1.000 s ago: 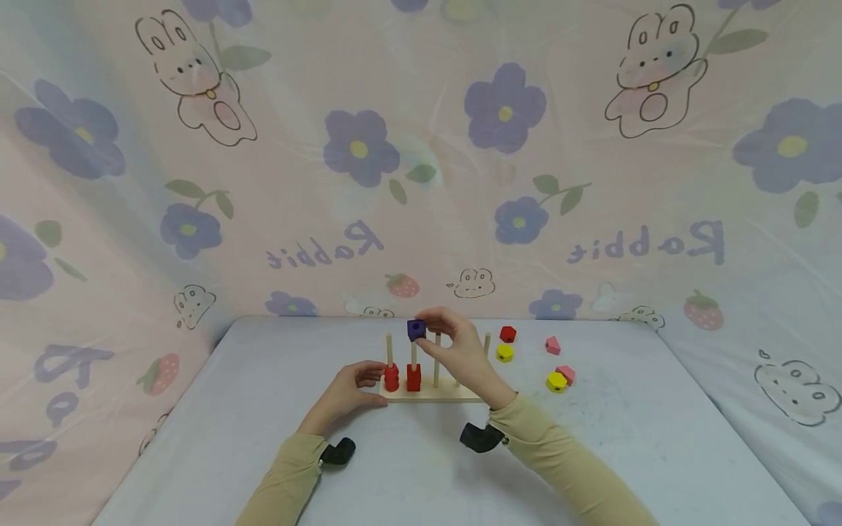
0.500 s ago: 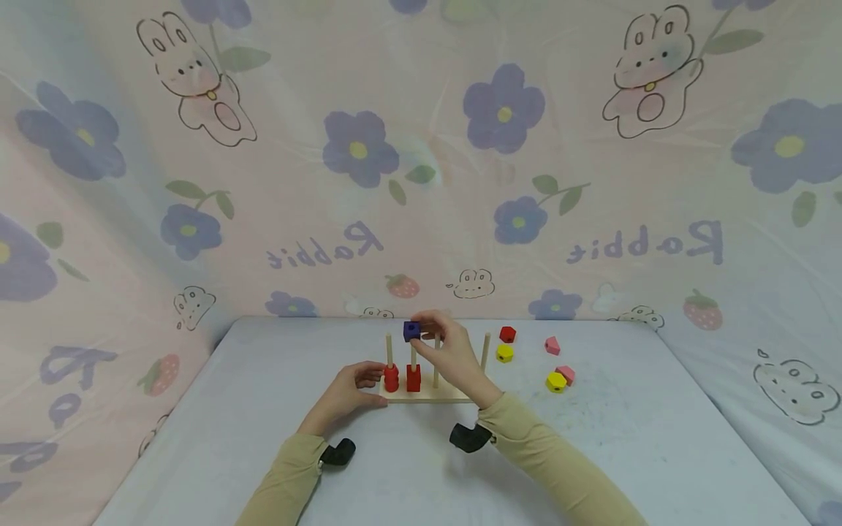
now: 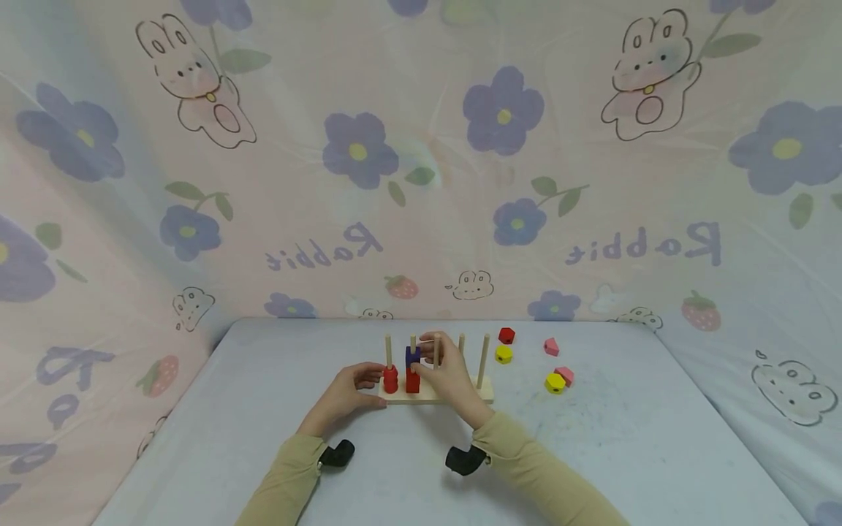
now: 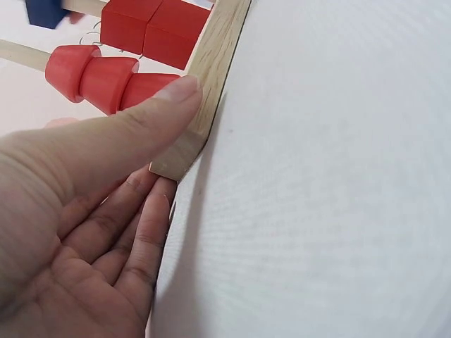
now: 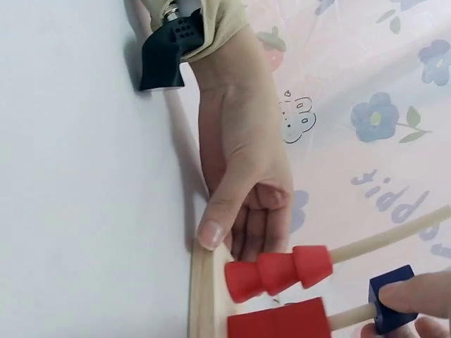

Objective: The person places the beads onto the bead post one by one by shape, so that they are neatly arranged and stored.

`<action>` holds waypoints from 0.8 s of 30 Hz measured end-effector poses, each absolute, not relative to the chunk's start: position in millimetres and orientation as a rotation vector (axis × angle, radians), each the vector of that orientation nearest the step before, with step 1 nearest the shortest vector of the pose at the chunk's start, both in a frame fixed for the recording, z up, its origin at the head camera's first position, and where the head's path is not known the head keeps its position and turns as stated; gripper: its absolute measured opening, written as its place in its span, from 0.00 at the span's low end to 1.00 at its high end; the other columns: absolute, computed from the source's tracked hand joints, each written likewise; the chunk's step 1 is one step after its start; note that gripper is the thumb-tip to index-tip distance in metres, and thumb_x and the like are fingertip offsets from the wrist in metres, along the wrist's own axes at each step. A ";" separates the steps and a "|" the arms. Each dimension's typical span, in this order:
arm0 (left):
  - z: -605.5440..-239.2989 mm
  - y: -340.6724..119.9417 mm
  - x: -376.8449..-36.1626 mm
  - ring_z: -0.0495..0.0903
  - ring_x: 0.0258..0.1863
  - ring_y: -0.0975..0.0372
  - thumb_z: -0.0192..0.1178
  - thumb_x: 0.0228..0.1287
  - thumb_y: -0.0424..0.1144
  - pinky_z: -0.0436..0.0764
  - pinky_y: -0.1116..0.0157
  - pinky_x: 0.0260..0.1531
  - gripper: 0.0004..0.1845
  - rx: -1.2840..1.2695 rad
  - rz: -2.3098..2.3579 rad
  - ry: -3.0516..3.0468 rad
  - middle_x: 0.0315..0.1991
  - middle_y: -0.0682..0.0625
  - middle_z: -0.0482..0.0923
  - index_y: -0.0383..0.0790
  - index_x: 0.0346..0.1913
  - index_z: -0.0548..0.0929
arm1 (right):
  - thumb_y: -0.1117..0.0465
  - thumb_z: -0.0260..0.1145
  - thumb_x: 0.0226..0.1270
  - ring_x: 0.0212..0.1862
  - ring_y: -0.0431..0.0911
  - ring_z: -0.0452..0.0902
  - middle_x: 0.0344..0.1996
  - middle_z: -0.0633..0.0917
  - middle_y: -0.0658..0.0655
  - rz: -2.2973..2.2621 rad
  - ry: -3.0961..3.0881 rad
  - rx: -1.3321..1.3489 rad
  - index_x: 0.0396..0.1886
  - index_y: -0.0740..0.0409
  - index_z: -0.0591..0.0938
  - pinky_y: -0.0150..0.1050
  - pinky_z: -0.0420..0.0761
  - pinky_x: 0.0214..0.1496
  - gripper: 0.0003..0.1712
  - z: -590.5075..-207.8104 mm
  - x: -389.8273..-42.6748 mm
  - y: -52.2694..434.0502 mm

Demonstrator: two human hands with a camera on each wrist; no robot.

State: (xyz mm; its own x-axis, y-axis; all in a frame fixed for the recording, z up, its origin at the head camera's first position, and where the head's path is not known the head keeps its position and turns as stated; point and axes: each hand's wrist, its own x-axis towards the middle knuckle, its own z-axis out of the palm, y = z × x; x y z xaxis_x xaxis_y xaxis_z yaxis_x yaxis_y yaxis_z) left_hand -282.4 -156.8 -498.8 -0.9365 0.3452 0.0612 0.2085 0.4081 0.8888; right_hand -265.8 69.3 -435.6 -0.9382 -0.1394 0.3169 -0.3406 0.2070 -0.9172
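A wooden peg stand (image 3: 485, 393) with several upright pegs lies across the middle of the table. Its left end is held by my left hand (image 3: 345, 398), the thumb (image 4: 173, 98) on the base edge and the fingers against the end. Red tapered beads (image 4: 109, 77) are stacked on the leftmost peg. On the second peg sit two red cubes (image 4: 151, 28). A dark blue cube (image 5: 387, 310) is threaded on that peg above them, with a gap between in the right wrist view. My right hand (image 3: 454, 380) pinches this blue cube between thumb and fingers.
Right of the stand lie loose beads: a red one (image 3: 506, 336), a yellow one (image 3: 503, 354), a pink one (image 3: 551, 347), and another yellow bead (image 3: 555, 383) touching a pink bead (image 3: 566, 375). A patterned curtain (image 3: 434, 219) hangs behind the table.
My right hand has moved left and then down, bringing the blue cube from above the second peg onto it. The left hand stays at the stand's end.
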 end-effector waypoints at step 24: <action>-499.2 -158.4 -283.3 0.78 0.49 0.55 0.77 0.44 0.34 0.76 0.57 0.54 0.35 0.470 1.585 2.498 0.51 0.46 0.78 0.36 0.59 0.76 | 0.72 0.68 0.58 0.54 0.55 0.77 0.48 0.82 0.61 1.724 -2.379 0.553 0.56 0.63 0.75 0.49 0.74 0.59 0.24 -457.1 -255.8 86.7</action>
